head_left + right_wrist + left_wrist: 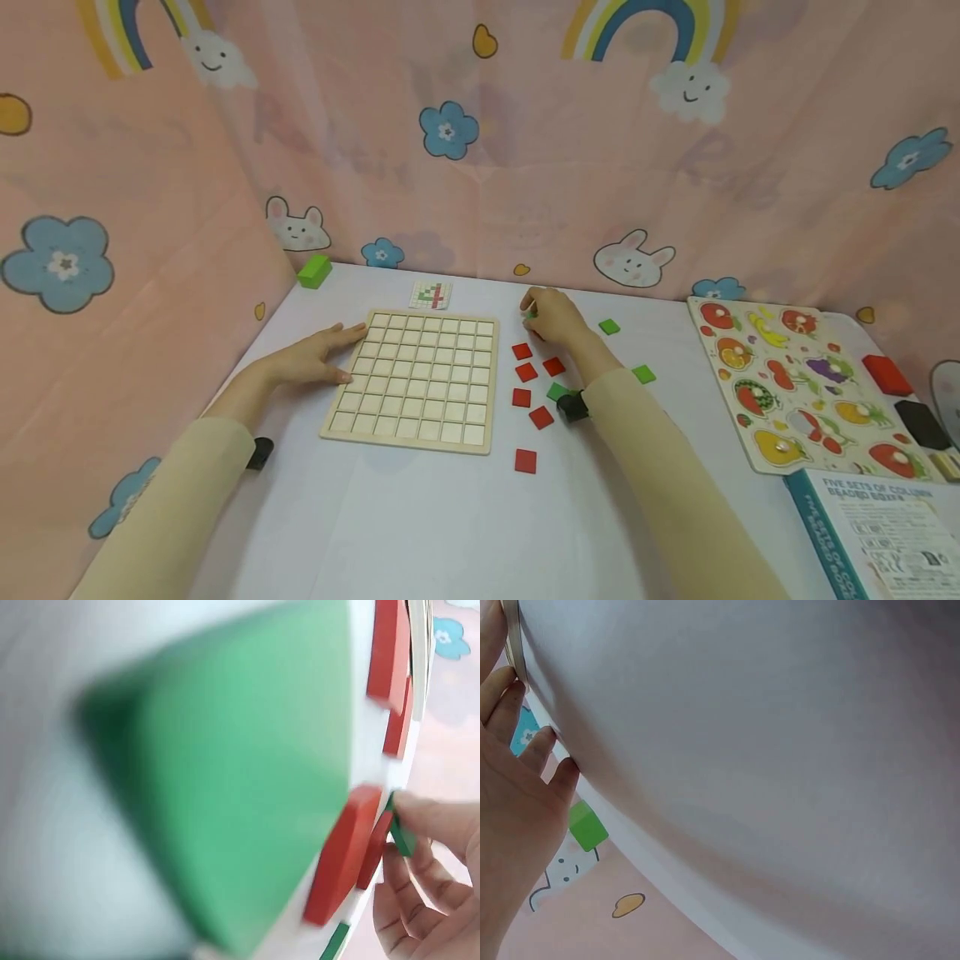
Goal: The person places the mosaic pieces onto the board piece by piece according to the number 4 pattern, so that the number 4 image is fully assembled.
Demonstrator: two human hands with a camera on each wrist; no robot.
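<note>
A square wooden grid board lies on the white table, its cells bare. My left hand rests at the board's left edge, fingers spread and fairly straight, touching the frame. To the right of the board, my right hand pinches a small green tile between thumb and fingers, low over the table. Several red tiles lie loose between the board and the right wrist. A green tile lies by the wrist camera, and it looms large and blurred in the right wrist view. Other green tiles lie farther right.
Behind the board lies a small pattern card with green and red squares. A green block stands at the back left corner. On the right are a fruit puzzle board, a red block and a blue-and-white box.
</note>
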